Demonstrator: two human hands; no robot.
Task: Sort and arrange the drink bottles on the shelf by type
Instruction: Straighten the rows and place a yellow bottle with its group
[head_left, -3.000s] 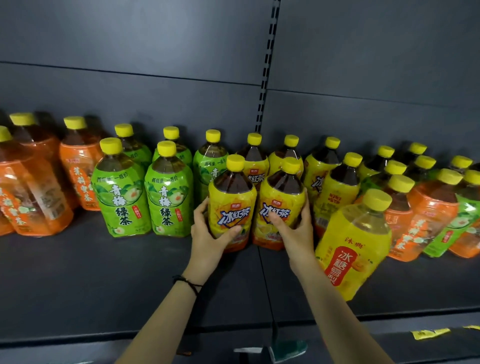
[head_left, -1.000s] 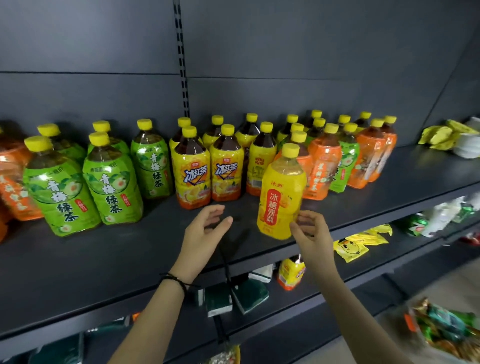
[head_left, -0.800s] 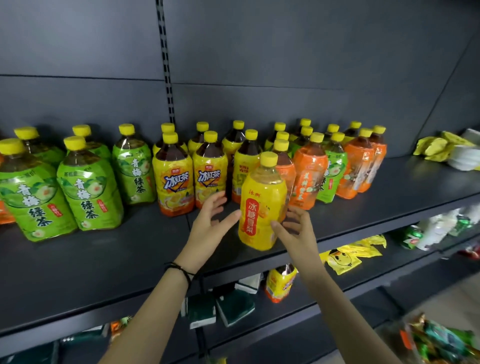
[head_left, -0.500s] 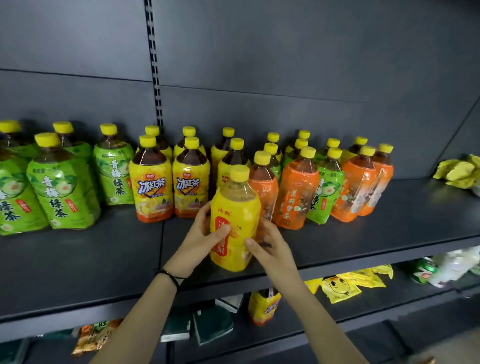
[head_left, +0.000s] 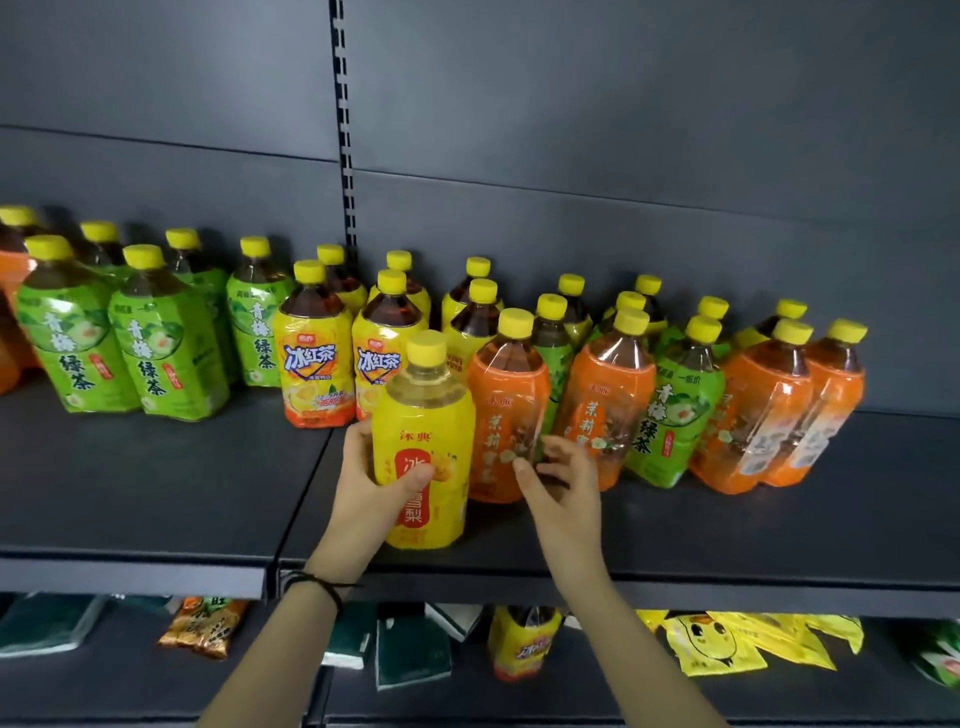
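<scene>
Yellow bottle (head_left: 423, 452) stands upright at the shelf (head_left: 156, 499) front, left hand (head_left: 371, 486) clasping it, right hand (head_left: 563, 480) spread empty just beside.

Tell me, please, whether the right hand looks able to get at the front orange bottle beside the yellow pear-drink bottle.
Probably yes. The right hand is open with its fingertips at the label of the front orange bottle, and nothing stands between them. The left hand grips the yellow pear-drink bottle alongside, not in front.
</scene>
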